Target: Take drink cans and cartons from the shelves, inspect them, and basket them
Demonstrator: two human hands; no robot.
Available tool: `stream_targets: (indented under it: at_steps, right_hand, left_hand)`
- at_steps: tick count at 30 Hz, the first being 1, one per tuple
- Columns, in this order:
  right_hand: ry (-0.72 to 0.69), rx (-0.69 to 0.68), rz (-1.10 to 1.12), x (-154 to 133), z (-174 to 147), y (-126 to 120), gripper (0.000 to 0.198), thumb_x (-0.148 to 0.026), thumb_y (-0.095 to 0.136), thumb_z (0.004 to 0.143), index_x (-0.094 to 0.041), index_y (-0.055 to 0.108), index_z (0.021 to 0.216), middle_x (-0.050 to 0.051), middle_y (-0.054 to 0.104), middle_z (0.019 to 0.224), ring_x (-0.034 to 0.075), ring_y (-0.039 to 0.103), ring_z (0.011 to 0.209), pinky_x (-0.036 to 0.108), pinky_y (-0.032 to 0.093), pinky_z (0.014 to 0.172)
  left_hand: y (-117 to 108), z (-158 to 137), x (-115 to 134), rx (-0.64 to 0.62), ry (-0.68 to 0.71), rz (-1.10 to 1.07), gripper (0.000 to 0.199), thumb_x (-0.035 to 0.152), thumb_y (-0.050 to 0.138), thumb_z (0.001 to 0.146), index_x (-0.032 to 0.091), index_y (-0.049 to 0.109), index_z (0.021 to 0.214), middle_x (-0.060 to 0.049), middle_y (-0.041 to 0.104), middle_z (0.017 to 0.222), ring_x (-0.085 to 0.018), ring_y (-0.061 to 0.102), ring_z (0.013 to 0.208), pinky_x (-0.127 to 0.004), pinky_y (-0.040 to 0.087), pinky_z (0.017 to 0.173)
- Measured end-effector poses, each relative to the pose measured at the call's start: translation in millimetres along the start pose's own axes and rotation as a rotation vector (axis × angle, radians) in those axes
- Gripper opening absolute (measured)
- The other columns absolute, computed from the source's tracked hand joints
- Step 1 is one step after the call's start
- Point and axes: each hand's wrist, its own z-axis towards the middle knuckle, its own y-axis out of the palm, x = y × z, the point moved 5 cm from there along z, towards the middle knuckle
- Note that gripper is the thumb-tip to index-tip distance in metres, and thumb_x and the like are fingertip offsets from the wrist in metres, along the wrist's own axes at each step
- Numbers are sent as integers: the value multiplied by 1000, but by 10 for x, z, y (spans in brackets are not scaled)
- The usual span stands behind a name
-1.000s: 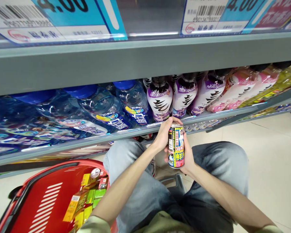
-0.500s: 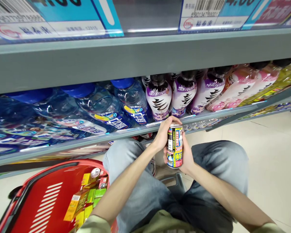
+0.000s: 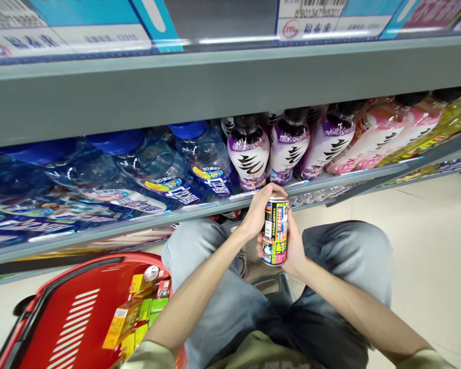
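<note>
A drink can (image 3: 275, 233) with a yellow, black and red printed label is held upright between my two hands, above my lap. My left hand (image 3: 258, 211) closes on it from the upper left, its fingers curled over the top end. From the right and behind, my right hand (image 3: 295, 251) wraps the can, with fingertips showing at its left side. The back of the can is hidden by my palms. Just beyond my hands stand bottles with white-and-purple labels (image 3: 249, 156) on the low shelf.
A red shopping basket (image 3: 75, 287) at my lower left holds yellow and green boxes (image 3: 123, 323) and a silver-topped can (image 3: 151, 273). Blue-capped bottles (image 3: 192, 154) fill the shelf's left part, pink bottles (image 3: 384, 133) its right. A grey shelf edge (image 3: 230, 87) overhangs them.
The view has shifted slightly, so the shelf and bottles sit a little further left and higher. Both hands keep their hold on the can, which has barely moved.
</note>
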Motion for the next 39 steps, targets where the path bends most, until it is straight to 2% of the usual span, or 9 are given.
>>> stream_targets:
  at_steps: [9, 12, 17, 21, 26, 30, 35, 39]
  right_hand:
    - [73, 21, -16, -2, -17, -23, 62, -75, 50, 87, -16, 69, 81, 4, 66, 55, 20, 66, 48, 33, 59, 50]
    - [136, -26, -13, -19, -31, -28, 68, -79, 46, 86, -15, 68, 80, 5, 66, 54, 20, 66, 48, 31, 58, 48]
    - [230, -134, -11, -49, -63, -32, 74, -81, 39, 87, -13, 69, 91, 9, 71, 65, 21, 68, 51, 26, 50, 39]
    - [211, -154, -21, -77, -61, -52, 72, -80, 38, 89, -15, 68, 96, 7, 71, 64, 20, 65, 46, 25, 47, 35]
    - [185, -171, -15, -77, -54, -41, 65, -75, 41, 90, -16, 67, 89, 4, 66, 58, 19, 61, 41, 26, 46, 33]
    - [157, -180, -11, -62, -44, 1, 62, -74, 43, 90, -17, 64, 78, 3, 64, 55, 18, 60, 41, 26, 47, 35]
    - [153, -135, 29, -33, -25, 19, 59, -74, 51, 87, -17, 64, 78, 1, 62, 54, 18, 60, 43, 25, 50, 39]
    - [169, -150, 93, -11, -15, 36, 59, -75, 54, 84, -17, 64, 75, 2, 63, 56, 18, 62, 46, 28, 53, 44]
  left_hand:
    - [-6, -5, -48, 0, -6, 24, 48, 60, 41, 98, 19, 65, 93, -5, 67, 87, -19, 61, 80, -29, 47, 76]
    - [-2, -2, -55, -16, 5, 40, 48, 60, 42, 98, 19, 66, 93, -4, 67, 85, -19, 61, 78, -29, 47, 76]
    - [1, -10, -21, -54, 21, 72, 50, 61, 42, 98, 18, 67, 95, -5, 67, 85, -19, 62, 77, -29, 47, 73]
    - [-6, -23, -2, -66, 30, 124, 49, 59, 40, 99, 18, 67, 99, -5, 68, 86, -19, 62, 79, -28, 47, 74]
    - [-10, -21, -19, -64, 35, 128, 49, 59, 39, 100, 19, 67, 99, -5, 69, 89, -19, 63, 82, -28, 48, 75]
    - [-12, -12, -31, -59, 30, 100, 49, 58, 39, 100, 19, 67, 98, -6, 69, 96, -19, 62, 83, -29, 48, 77]
    - [-14, -7, -28, -52, 34, 93, 47, 55, 39, 101, 18, 68, 98, -7, 68, 97, -20, 62, 90, -29, 49, 79]
    - [-12, 0, -42, -54, 30, 55, 47, 55, 40, 100, 17, 67, 97, -7, 69, 97, -20, 63, 88, -30, 50, 81]
